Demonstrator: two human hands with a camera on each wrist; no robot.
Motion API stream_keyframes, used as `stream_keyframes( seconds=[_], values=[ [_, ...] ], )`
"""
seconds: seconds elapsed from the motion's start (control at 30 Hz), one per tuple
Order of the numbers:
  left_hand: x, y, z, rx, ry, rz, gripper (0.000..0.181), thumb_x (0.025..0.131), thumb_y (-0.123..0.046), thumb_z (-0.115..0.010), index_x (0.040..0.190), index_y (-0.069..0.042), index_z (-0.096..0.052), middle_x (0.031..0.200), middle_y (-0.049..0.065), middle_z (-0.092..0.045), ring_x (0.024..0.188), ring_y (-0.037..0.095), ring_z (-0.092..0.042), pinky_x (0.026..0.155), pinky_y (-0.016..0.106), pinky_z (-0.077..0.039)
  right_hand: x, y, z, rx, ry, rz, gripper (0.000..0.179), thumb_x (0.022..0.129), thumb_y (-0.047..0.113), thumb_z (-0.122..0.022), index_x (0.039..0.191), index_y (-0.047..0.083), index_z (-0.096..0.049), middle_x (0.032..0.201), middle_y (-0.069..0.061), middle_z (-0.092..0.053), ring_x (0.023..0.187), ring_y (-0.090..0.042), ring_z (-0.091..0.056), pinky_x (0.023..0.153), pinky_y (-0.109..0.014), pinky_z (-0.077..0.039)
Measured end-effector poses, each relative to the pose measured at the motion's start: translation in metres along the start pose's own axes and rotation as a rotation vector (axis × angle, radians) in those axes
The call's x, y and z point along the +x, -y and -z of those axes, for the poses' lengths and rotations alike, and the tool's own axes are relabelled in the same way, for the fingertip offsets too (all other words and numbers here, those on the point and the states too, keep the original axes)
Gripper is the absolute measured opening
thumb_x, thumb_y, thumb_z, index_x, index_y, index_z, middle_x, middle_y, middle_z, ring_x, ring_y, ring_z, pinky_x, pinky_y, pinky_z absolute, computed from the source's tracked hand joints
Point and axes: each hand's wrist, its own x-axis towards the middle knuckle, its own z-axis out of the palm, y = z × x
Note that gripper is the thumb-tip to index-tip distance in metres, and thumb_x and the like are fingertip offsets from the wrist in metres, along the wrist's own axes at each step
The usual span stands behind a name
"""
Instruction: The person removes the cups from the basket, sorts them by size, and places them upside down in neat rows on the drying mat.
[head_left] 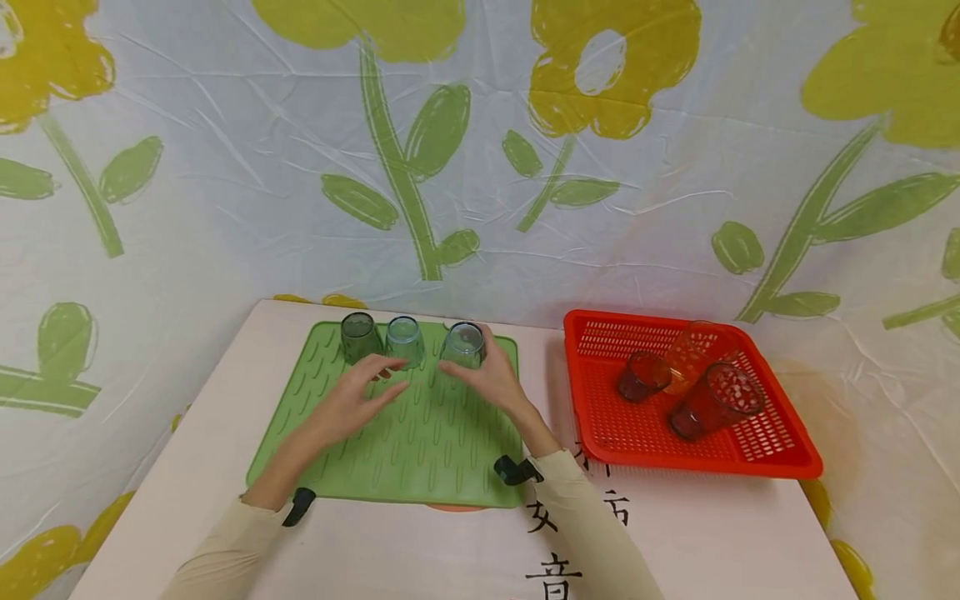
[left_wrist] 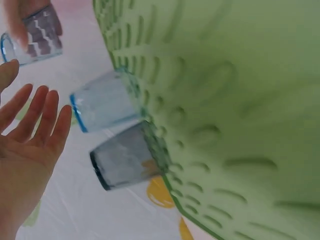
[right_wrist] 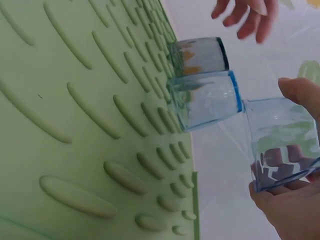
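My right hand (head_left: pixel 497 377) grips a clear bluish glass (head_left: pixel 463 343) round its side. In the right wrist view that held glass (right_wrist: pixel 280 130) is lifted off the green drying mat (head_left: pixel 420 450). Two glasses stand side by side at the mat's back left: a dark grey glass (head_left: pixel 360 340) and a light blue glass (head_left: pixel 405 343). My left hand (head_left: pixel 351 402) hovers in front of these two, its fingers spread and nothing in them. The left wrist view shows this hand (left_wrist: pixel 30 145) apart from the light blue glass (left_wrist: pixel 107 102).
To the right sits a red plastic basket (head_left: pixel 581 417) with a small dark glass (head_left: pixel 643 377), an amber-tinted clear glass (head_left: pixel 686 362) and a tall dark glass (head_left: pixel 708 404) in it. Behind the white table (head_left: pixel 420 550) hangs a flower-printed cloth (head_left: pixel 285 208).
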Motion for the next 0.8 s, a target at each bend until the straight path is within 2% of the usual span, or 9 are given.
stream_keyframes(
  seconds=[0.17, 0.53, 0.67, 0.8],
  values=[
    [-0.009, 0.016, 0.005, 0.037, -0.007, -0.022, 0.034, 0.095, -0.002, -0.072, 0.128, 0.001, -0.065, 0.118, 0.013, -0.065, 0.102, 0.033, -0.064, 0.087, 0.054, -0.055, 0.008, -0.006, -0.003, 0.034, -0.045, -0.006, 0.084, 0.087, 0.031, -0.085, 0.155, 0.012, -0.039, 0.143, -0.012, -0.055, 0.133, -0.030, -0.052, 0.106, -0.056, -0.045],
    [-0.034, 0.045, 0.020, 0.109, -0.003, 0.018, 0.030, 0.095, 0.000, -0.071, 0.124, 0.006, -0.066, 0.116, 0.022, -0.066, 0.102, 0.038, -0.065, 0.084, 0.054, -0.055, 0.023, -0.013, -0.014, 0.066, -0.088, -0.054, 0.081, 0.085, 0.032, -0.087, 0.151, 0.011, -0.044, 0.136, -0.013, -0.059, 0.128, -0.031, -0.055, 0.104, -0.053, -0.046],
    [-0.042, 0.054, 0.027, 0.120, 0.009, 0.062, 0.031, 0.097, -0.001, -0.070, 0.126, 0.008, -0.065, 0.118, 0.021, -0.066, 0.104, 0.037, -0.064, 0.087, 0.054, -0.054, 0.028, -0.016, -0.018, 0.051, -0.090, -0.093, 0.083, 0.085, 0.031, -0.087, 0.153, 0.012, -0.042, 0.138, -0.014, -0.058, 0.128, -0.032, -0.055, 0.103, -0.054, -0.047],
    [-0.050, 0.064, 0.034, 0.173, 0.020, 0.095, 0.032, 0.097, -0.004, -0.070, 0.126, 0.008, -0.065, 0.119, 0.020, -0.067, 0.108, 0.036, -0.064, 0.090, 0.054, -0.054, 0.033, -0.021, -0.023, 0.044, -0.089, -0.113, 0.084, 0.086, 0.031, -0.086, 0.154, 0.009, -0.041, 0.138, -0.015, -0.057, 0.127, -0.033, -0.056, 0.102, -0.053, -0.048]
  ],
)
